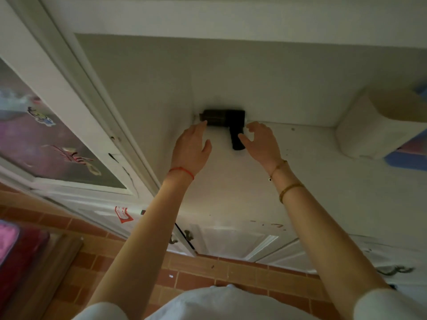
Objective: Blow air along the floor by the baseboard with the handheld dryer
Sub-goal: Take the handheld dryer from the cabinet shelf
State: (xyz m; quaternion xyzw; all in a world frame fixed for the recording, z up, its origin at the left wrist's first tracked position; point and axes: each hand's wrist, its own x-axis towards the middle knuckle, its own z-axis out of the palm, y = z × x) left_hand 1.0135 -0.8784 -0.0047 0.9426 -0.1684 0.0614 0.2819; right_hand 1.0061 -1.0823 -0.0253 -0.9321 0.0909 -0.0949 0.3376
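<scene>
Head view shows the black handheld dryer lying at the centre of the frame on a white cabinet top, its barrel pushed back against the wall and its handle pointing toward the person. The right hand hovers just beside the handle with fingers spread wide, holding nothing; the left hand is open too, fingertips at the barrel's left end. The step in hand looks like the pickup. To do it well, the right hand should wrap the handle fully while the left steadies the barrel. The white container sits well apart at right; the tiled floor shows below.
</scene>
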